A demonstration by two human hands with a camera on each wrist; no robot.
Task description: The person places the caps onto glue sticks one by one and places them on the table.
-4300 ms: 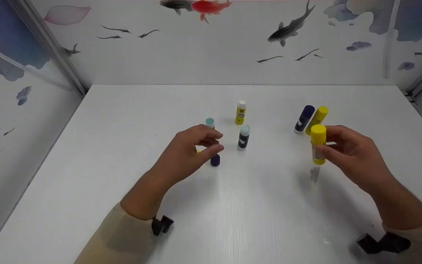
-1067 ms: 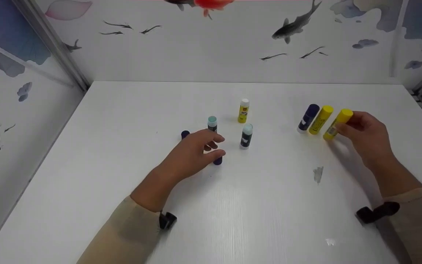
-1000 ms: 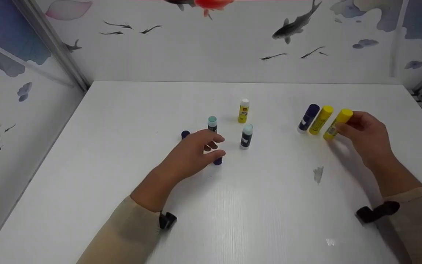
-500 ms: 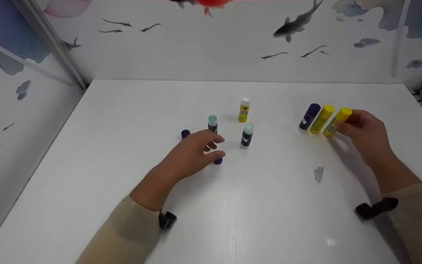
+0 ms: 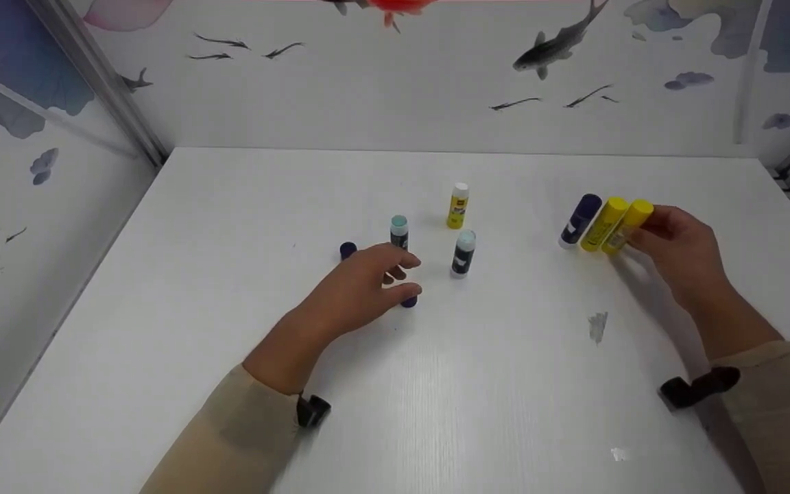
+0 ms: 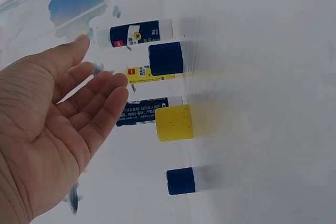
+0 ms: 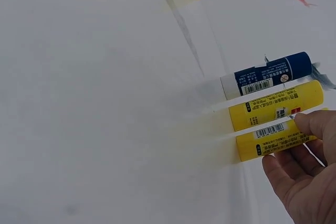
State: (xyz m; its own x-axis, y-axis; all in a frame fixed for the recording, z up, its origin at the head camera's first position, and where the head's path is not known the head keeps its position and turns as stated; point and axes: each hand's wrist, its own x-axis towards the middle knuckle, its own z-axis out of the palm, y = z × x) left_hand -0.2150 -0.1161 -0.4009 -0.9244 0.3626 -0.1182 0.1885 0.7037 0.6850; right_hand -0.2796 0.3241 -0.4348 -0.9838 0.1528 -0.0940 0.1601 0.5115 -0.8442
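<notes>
My right hand [image 5: 686,254] pinches a capped yellow glue stick [image 5: 631,224] between thumb and fingers. It stands upright, close against a second yellow glue stick [image 7: 275,106]. To the left of that pair is a dark blue glue stick [image 5: 580,221], also capped. My left hand [image 5: 361,291] hovers with relaxed, slightly bent fingers and holds nothing. Below and around it, in the left wrist view, stand a blue cap [image 6: 166,58], a yellow cap [image 6: 174,123] and another blue cap [image 6: 180,181]. In the head view this hand hides the yellow cap.
Uncapped sticks stand mid-table: a yellow glue stick [image 5: 457,207] at the back, a blue glue stick [image 5: 463,257] in front of it, and another blue glue stick [image 5: 399,233] behind my left hand. A grey smudge [image 5: 597,326] marks the white table [image 5: 477,412]. Printed panels wall the back and left.
My right hand first carried the yellow glue stick back and right from nearer me. Lately it has shifted slightly left, closing the gap to the other yellow one. My left hand has hardly moved.
</notes>
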